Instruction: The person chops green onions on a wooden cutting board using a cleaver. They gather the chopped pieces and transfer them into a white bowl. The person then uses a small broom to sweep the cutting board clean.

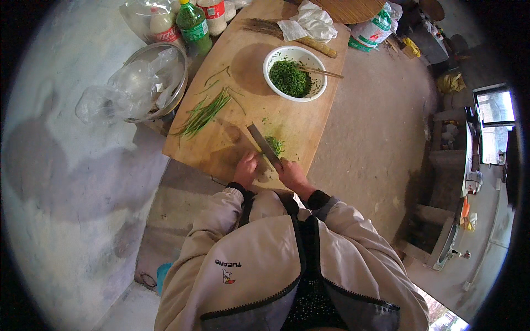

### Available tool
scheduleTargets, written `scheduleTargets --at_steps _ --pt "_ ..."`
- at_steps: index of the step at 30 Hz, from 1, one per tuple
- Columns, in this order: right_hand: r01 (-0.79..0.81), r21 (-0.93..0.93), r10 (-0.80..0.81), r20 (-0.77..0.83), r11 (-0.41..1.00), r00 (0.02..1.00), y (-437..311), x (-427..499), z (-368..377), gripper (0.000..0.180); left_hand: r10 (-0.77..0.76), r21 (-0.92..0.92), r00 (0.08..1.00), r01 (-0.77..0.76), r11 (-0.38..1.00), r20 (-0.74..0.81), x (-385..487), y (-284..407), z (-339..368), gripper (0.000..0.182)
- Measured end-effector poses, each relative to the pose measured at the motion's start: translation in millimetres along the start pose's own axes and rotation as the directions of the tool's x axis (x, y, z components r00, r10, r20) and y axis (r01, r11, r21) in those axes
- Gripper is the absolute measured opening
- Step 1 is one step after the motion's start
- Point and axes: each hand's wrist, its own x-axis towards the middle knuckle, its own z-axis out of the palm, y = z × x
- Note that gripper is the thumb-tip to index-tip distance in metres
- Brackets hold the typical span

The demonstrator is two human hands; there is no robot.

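Note:
My right hand point(292, 175) grips a kitchen knife point(263, 144), its broad dark blade pointing away from me over a wooden board point(298, 124). Just left of the blade, my left hand point(247, 166) rests low over the board with its fingers curled; what lies under them is hard to see. A small heap of chopped greens point(274, 145) lies against the blade's right side. Uncut long green stalks point(207, 112) are spread at the board's left. Farther back, a white bowl point(270, 88) holds finely chopped greens point(290, 78) with a pair of chopsticks point(321, 71) in them.
A straw brush point(319, 46) and a crumpled white cloth point(316, 22) lie at the board's far end. Bottles point(194, 27) and a round container point(185, 78) with clear plastic bags point(132, 89) stand along the left wall. A woven round tray point(352, 9) overhangs the far edge.

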Motion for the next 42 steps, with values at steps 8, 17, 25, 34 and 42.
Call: scheduleTargets --at_steps 8,17,25,34,42 --pt "-0.097 -0.114 0.111 0.118 0.989 0.987 -12 6 3 0.026 -0.001 -0.007 1.0 0.001 1.0 -0.003 -1 1 -2 0.015" --pt "-0.036 0.044 0.037 -0.026 0.998 0.999 1 7 -4 0.028 -0.12 -0.047 0.987 0.125 0.991 0.11 12 5 4 0.031" --pt "0.005 -0.149 0.001 0.04 0.989 0.999 -11 1 -11 0.026 -0.046 0.005 0.99 0.046 0.999 0.135 12 11 -9 0.028" --pt "-0.056 -0.098 0.058 0.021 0.994 0.998 -7 6 7 0.025 -0.066 0.1 0.996 0.059 0.993 0.065 -4 3 -2 0.029" --pt "-0.033 0.015 0.033 0.036 0.999 0.999 -4 -2 -8 0.035 -0.078 -0.021 0.996 0.079 0.997 0.052 4 13 -10 0.032"
